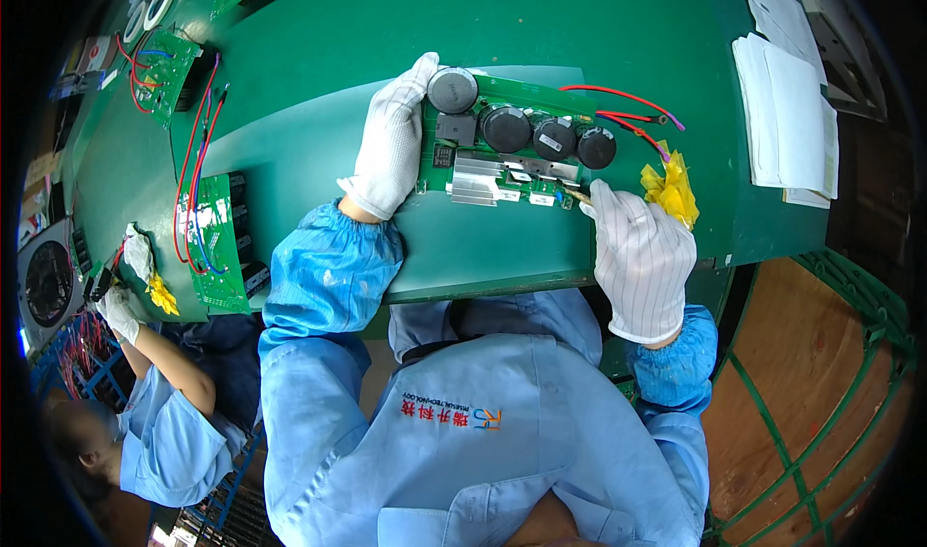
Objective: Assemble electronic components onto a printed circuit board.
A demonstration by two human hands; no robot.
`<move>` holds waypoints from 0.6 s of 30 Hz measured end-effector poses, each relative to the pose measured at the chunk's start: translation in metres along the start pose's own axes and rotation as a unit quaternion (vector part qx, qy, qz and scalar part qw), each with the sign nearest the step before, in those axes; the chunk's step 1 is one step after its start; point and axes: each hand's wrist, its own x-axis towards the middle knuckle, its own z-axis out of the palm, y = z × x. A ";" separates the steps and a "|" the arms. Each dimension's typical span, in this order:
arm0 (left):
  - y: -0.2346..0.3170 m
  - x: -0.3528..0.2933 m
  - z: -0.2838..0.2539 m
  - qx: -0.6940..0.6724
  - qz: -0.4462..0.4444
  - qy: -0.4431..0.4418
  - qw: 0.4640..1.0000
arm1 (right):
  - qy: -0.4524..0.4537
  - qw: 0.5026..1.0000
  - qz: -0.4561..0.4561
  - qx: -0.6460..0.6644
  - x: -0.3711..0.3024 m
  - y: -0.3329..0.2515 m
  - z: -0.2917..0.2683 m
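1. Scanning from the far left, I pick out a grey unit with a round black grille (48, 275), then a co-worker (179, 460) in light blue, whose gloved hand (121, 313) is at the table's edge.
2. Wired boards (227, 248) lie along the left of the green tabletop (637, 26), trailing red and blue leads.
3. The left hand (386, 151), white-gloved, lies along the circuit board's left edge, fingers together; its thumb is hidden, so I can't tell whether it grips.
4. The wearer's jacket (483, 470) blocks my lower middle view.
5. Above it, the circuit board (526, 89) is over the tabletop, with black capacitors (505, 129) and a silver heat sink (473, 180).
6. The right hand (645, 257) pinches a slim tool (577, 196), too small to identify, at the board's lower right corner.
7. Red leads (618, 90) run right, near crumpled yellow tape (669, 195).
8. White papers (787, 112) lie farther right, above a green metal frame (787, 450) backed by a brown panel (797, 330).
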 end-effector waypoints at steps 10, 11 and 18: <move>-0.001 0.000 0.000 -0.013 -0.001 0.006 1.000 | -0.022 1.000 -0.006 -0.012 0.006 -0.005 -0.010; 0.001 0.000 0.001 -0.050 -0.032 0.007 0.998 | -0.010 0.999 -0.014 -0.027 0.007 -0.007 -0.010; -0.002 -0.005 0.007 -0.250 -0.143 0.044 0.957 | -0.019 0.999 0.008 -0.042 0.006 -0.019 -0.013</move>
